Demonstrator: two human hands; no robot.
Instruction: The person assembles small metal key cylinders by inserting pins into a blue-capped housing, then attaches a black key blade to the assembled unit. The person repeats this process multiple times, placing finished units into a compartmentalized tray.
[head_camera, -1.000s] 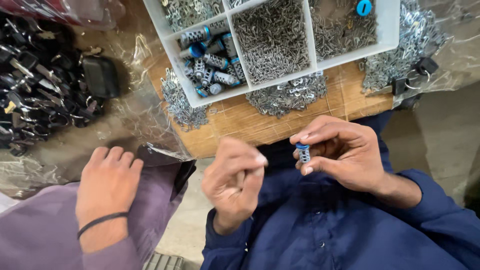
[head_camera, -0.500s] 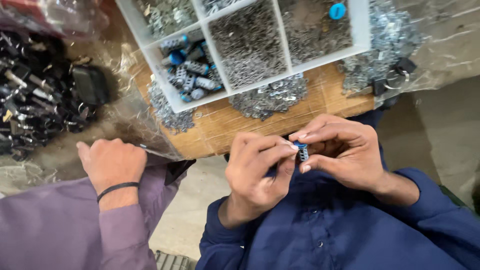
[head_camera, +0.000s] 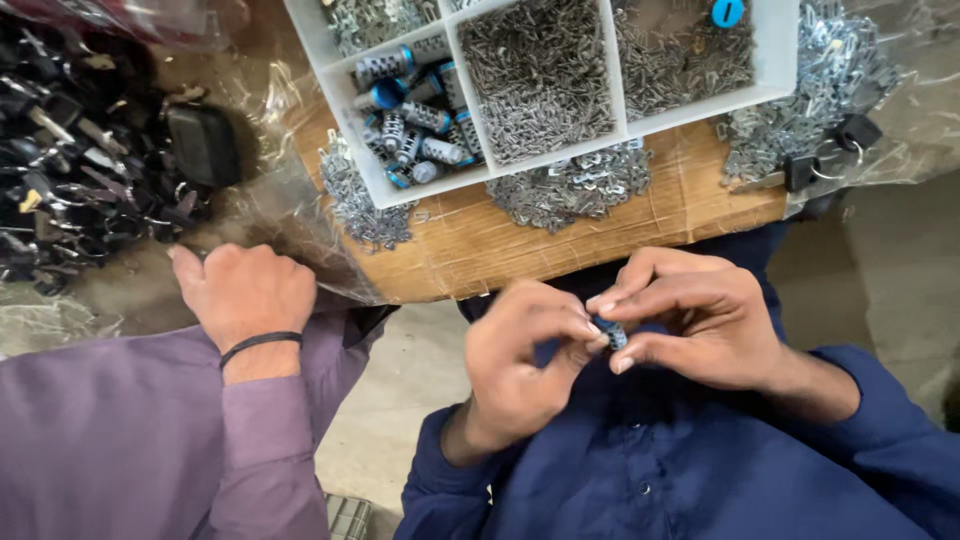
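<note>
Two hands meet over the lap, below the surface (head_camera: 560, 255) edge. Left hand (head_camera: 520, 370) and right hand (head_camera: 690, 330) pinch one small blue-and-silver cylinder (head_camera: 612, 335) between fingertips, both grips clenched on it. Judged mid-assembly: the piece is in hand, not yet set down. White divided tray (head_camera: 400, 190): one compartment of finished-looking cylinders (head_camera: 415, 120), two of small grey metal bits (head_camera: 540, 80), one blue cap (head_camera: 727, 12). Loose metal clips (head_camera: 570, 190) lie beside it. Co-worker's fist (head_camera: 245, 290), purple sleeve, rests near dark parts (head_camera: 70, 170).
</note>
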